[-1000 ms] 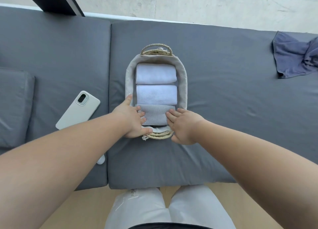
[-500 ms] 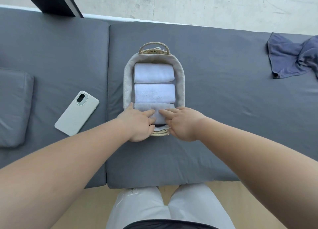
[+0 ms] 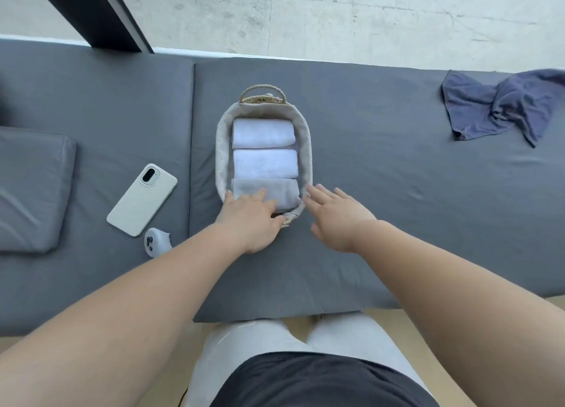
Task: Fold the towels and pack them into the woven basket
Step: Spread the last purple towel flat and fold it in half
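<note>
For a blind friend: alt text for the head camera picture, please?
Three folded towels fill a woven basket on a grey cushion; the left hand rests on the nearest towel, the right hand open beside it. A phone lies left, a blue cloth far right.

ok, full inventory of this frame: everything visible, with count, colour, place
woven basket: 1, straw with pale liner, centre of the right pad
white towels: 2, folded, far end and middle of the basket
grey towel: 1, folded, near end of the basket
loose cloth: 1, blue-grey, crumpled, far right on the pad
phone: 1, pale case, camera side up, left of the basket
small device: 1, white, just nearer than the phone; type unclear
cushion: 1, grey, far left
pads: 2, grey, side by side
beam: 1, black, top left
left hand: open, fingers flat on the grey towel
right hand: open, by the basket's near right rim; contact unclear
</note>
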The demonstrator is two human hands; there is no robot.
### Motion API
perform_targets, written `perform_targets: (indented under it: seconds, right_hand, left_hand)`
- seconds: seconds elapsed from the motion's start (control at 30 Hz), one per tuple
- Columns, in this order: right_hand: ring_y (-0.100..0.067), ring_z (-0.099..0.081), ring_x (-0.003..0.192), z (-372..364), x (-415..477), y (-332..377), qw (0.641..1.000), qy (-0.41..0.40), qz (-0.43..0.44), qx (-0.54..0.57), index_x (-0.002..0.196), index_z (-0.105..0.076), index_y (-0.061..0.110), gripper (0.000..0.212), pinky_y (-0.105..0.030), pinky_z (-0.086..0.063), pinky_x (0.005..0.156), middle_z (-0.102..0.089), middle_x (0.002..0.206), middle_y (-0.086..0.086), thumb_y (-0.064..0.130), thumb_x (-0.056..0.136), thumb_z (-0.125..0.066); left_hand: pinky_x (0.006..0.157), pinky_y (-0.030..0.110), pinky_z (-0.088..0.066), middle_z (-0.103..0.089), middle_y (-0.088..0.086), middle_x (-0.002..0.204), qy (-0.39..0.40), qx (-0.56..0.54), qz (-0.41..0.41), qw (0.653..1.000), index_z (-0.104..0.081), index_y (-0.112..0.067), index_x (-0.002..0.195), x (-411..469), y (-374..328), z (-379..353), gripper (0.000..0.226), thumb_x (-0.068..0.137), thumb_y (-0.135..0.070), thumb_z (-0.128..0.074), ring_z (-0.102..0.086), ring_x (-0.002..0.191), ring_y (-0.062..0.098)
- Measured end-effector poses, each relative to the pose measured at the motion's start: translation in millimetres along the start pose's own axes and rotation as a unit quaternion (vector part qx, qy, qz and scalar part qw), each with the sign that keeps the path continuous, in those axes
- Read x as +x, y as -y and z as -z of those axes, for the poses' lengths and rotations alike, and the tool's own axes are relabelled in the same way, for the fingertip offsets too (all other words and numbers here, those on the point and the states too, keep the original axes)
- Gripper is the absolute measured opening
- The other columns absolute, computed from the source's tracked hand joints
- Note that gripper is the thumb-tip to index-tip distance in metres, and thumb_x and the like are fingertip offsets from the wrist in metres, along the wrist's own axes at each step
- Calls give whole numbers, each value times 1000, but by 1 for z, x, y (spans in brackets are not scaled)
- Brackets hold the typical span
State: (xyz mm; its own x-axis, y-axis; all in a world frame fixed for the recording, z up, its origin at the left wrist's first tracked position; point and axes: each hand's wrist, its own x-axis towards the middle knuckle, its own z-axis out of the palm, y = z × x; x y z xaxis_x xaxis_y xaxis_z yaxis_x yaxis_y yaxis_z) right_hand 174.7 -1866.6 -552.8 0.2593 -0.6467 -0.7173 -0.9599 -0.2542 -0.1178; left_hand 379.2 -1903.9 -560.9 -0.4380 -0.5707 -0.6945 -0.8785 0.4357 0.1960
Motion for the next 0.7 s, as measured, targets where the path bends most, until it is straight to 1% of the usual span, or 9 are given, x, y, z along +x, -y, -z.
perform_targets:
  seconds: [0.07, 0.13, 0.17, 0.23, 0.33, 0.43, 0.53, 0.7]
  right_hand:
    - [-21, 2, 156, -9, -24, -11, 999, -23, -38, 29, 161, -4, 16, 68, -43, -7, 126, 9, 169, -3, 41, 105, -33]
    - [-23, 0, 156, -17, -48, -27, 995, -44, -71, 55, 161, -5, 17, 70, -43, -8, 126, 8, 169, -3, 46, 105, -34]
    - [-23, -1, 156, -20, -59, -37, 993, -53, -84, 68, 161, -5, 17, 71, -43, -8, 126, 7, 169, -4, 48, 104, -35]
    - [-24, -2, 156, -27, -81, -64, 987, -73, -106, 94, 161, -6, 17, 73, -43, -9, 126, 8, 169, -3, 50, 104, -36]
    - [-23, -3, 156, -40, -114, -119, 976, -110, -132, 134, 161, -8, 19, 72, -43, -9, 126, 5, 169, -3, 52, 103, -37]
    - [-24, -5, 156, -63, -143, -183, 967, -136, -148, 158, 161, -9, 20, 72, -43, -10, 126, 3, 169, -3, 53, 103, -37]
    - [-24, -6, 156, -84, -169, -246, 962, -138, -146, 184, 161, -9, 22, 73, -43, -11, 126, 3, 169, -3, 55, 102, -37]
    - [-26, -12, 154, -111, -229, -351, 961, -124, -167, 182, 161, -15, 25, 73, -45, -17, 124, 0, 169, -5, 58, 100, -40]
  left_hand:
    - [110, 57, -26, -43, 6, 145, -38, -33, 6, 999, -46, -27, 138, -10, -20, 4, 53, 99, -57, -27, -44, 130, 33]
    - [105, 53, -33, -49, 3, 130, -74, -55, 4, 996, -45, -29, 135, -16, -44, 9, 50, 96, -59, -33, -48, 121, 30]
    - [103, 52, -34, -49, 2, 128, -88, -58, 2, 994, -44, -29, 136, -17, -58, 11, 52, 95, -59, -36, -48, 120, 30]
    - [104, 51, -35, -46, 2, 132, -107, -54, -1, 993, -40, -28, 140, -14, -89, 17, 57, 93, -60, -42, -46, 123, 30]
    - [106, 50, -35, -42, 4, 141, -134, -27, 5, 991, -38, -27, 141, -1, -144, 25, 60, 92, -61, -45, -43, 127, 31]
    - [112, 51, -29, -35, 7, 151, -148, 1, 19, 989, -35, -28, 145, 19, -209, 30, 63, 92, -61, -45, -37, 136, 32]
    - [117, 52, -23, -29, 8, 157, -148, 21, 43, 988, -32, -29, 149, 36, -275, 35, 67, 92, -62, -45, -30, 142, 31]
    - [118, 52, -20, -29, 6, 158, -153, 25, 56, 986, -30, -31, 149, 50, -376, 47, 67, 92, -63, -44, -28, 143, 29]
